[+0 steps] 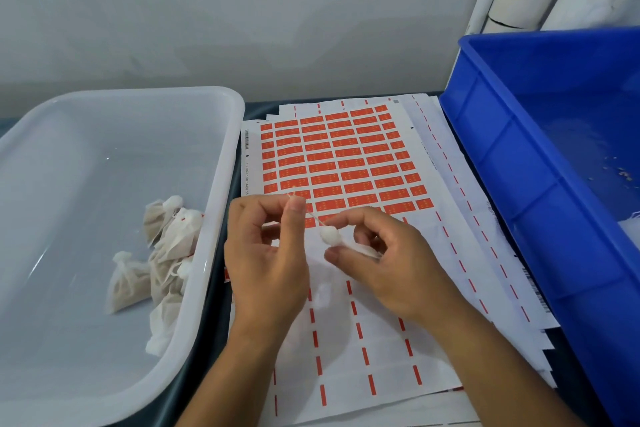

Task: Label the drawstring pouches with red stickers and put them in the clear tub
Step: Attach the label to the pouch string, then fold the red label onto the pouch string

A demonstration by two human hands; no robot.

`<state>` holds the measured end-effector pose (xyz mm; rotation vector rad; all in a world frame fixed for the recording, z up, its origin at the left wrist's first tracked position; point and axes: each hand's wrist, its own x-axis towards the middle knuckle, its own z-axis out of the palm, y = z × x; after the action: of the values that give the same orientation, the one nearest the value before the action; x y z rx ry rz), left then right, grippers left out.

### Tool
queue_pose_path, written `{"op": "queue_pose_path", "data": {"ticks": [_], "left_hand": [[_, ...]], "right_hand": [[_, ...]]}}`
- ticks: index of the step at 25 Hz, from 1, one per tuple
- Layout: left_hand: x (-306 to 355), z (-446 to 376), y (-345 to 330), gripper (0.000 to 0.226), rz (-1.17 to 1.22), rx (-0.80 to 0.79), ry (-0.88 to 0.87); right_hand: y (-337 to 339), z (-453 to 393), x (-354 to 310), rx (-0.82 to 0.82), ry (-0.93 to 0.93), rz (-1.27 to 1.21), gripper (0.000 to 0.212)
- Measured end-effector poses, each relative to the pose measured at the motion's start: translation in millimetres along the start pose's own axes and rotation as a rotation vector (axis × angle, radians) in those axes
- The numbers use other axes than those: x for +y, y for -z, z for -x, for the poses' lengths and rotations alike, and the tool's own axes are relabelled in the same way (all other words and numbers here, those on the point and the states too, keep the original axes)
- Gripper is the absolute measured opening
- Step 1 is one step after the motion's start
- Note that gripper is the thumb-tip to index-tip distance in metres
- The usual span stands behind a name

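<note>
Holding: left hand (pixel 266 253) pinches the drawstring (pixel 313 217) end between thumb and forefinger, string taut.
Right hand (pixel 384 253): fingers curled round the pouch (pixel 330 236) — only its gathered white neck shows, body hidden in the palm.
Step, judged: cinching or readying the string for a label; no sticker visible on this pouch.
Do it well: keep the string taut, pull along its line, steady the neck — then take one red sticker cleanly.
Sticker sheet (pixel 346 163): flat under and beyond the hands, lower rows already stripped.
Clear tub (pixel 221 191): just left of the hands, several finished pouches (pixel 162 253) piled at its right wall.
Blue crate (pixel 519 156): right, well apart.
</note>
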<state>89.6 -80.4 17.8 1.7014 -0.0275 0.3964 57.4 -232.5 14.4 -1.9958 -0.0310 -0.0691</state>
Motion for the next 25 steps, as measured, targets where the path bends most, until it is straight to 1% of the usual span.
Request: {"op": "queue_pose_path", "data": {"ticks": [2, 4, 6, 8, 10, 11, 13, 14, 17, 18, 22, 25], "left_hand": [[-2, 1, -1, 0.007, -0.008, 0.044, -0.011], [-2, 2, -2, 0.008, -0.04, 0.049, -0.021], [-5, -1, -3, 0.014, -0.098, -0.019, 0.015], [-9, -7, -1, 0.024, -0.189, -0.103, 0.107], [-17, -13, 3, 0.032, -0.381, -0.124, 0.143], [-20, -15, 6, 0.041, -0.507, -0.116, 0.127], [-26, -17, 12, 0.056, -0.697, -0.114, 0.102], [-28, -17, 15, 0.06, -0.739, -0.135, 0.115], [-33, -16, 19, 0.062, -0.761, -0.233, 0.18], [-33, -16, 20, 0.061, -0.756, -0.243, 0.193], [-28, -19, 19, 0.056, -0.766, -0.231, 0.217], [-24, -17, 19, 0.051, -0.671, -0.198, 0.233]], "right_hand": [[3, -2, 2, 0.027, 0.024, 0.038, 0.024], [5, -3, 5, 0.058, 0.05, 0.085, 0.017], [7, -3, 9, 0.125, 0.045, 0.097, 0.017], [14, -5, 14, 0.24, -0.001, 0.067, 0.02], [25, -8, 19, 0.36, -0.05, 0.058, 0.02], [32, -10, 21, 0.406, -0.071, 0.059, 0.02], [44, -12, 26, 0.461, -0.113, 0.058, 0.023], [47, -13, 28, 0.473, -0.135, 0.059, 0.025], [49, -15, 35, 0.475, -0.18, 0.071, 0.027], [48, -15, 37, 0.477, -0.183, 0.082, 0.027], [48, -17, 41, 0.501, -0.175, 0.125, 0.024], [52, -17, 43, 0.525, -0.174, 0.114, 0.024]]}}
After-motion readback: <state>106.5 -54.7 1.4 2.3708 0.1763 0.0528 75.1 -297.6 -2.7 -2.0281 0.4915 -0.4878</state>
